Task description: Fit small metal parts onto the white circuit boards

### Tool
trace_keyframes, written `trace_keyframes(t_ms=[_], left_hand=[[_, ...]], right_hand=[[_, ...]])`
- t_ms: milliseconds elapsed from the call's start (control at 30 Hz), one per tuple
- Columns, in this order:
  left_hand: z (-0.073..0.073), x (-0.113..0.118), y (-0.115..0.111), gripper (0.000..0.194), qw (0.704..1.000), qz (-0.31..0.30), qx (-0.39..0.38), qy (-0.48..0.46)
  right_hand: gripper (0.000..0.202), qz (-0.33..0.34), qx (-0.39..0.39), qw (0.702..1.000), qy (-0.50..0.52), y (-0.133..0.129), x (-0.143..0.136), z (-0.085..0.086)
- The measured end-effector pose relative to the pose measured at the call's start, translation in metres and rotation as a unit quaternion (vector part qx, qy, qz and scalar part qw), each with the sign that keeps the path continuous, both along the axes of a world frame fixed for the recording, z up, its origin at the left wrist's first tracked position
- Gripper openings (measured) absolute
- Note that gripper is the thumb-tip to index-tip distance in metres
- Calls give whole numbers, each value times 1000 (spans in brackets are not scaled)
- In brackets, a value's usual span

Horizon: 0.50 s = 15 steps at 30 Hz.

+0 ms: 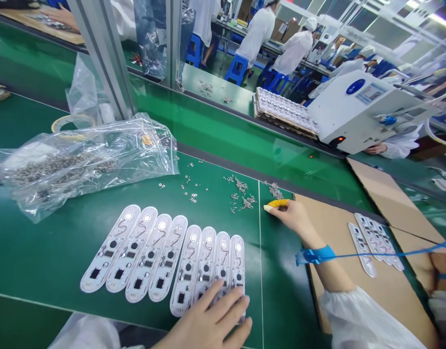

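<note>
My left hand [217, 315] lies with fingers spread over the lower ends of the right-hand white elongated housings [193, 266], partly covering them. Each housing carries a small circuit board, thin wires and a round disc near its top. Another group of these housings [146, 254] lies side by side to the left. My right hand [290, 213] has yellow finger covers and a blue wrist strap [315, 255]. Its thumb and fingers are pinched together just below a pile of tiny metal parts [275, 190]; whatever is between the fingertips is too small to make out.
More tiny metal parts [240, 186] are scattered on the green mat. At left lies a clear plastic bag [99, 165] filled with small metal pieces. Cardboard [331, 232] at right bears several housings [377, 237]. Beyond the green barrier stand a white machine [368, 106] and stacked trays [284, 111]; people sit farther back.
</note>
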<state>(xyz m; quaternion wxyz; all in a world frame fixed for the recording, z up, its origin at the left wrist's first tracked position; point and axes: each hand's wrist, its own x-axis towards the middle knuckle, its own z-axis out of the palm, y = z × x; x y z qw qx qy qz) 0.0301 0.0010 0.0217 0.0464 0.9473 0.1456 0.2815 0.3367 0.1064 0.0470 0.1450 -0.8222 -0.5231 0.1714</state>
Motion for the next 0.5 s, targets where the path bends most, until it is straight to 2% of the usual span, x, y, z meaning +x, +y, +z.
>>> trace_keyframes(t_ms=[200,267,333,400,433,500], left_hand=[[-8,-5,-4,33,998,-19,-9,59],[-6,-10,-4,32,998,-27,-24,53],[-4,-12,-6,31,997,-27,-75,15],[0,-11,-10,33,978,-23,-198,-61],[2,-10,-12,35,952,-23,-289,-97],[8,-4,-14,41,859,-33,-488,-151]], right_hand=[[24,22,33,999,-3,-5,-9,3],[25,22,60,998,-1,-15,-15,4],[26,22,91,996,-1,-31,-26,7],[25,20,131,991,18,-53,-45,15],[22,24,155,987,44,-66,-58,20],[13,53,210,960,177,-91,-88,30]])
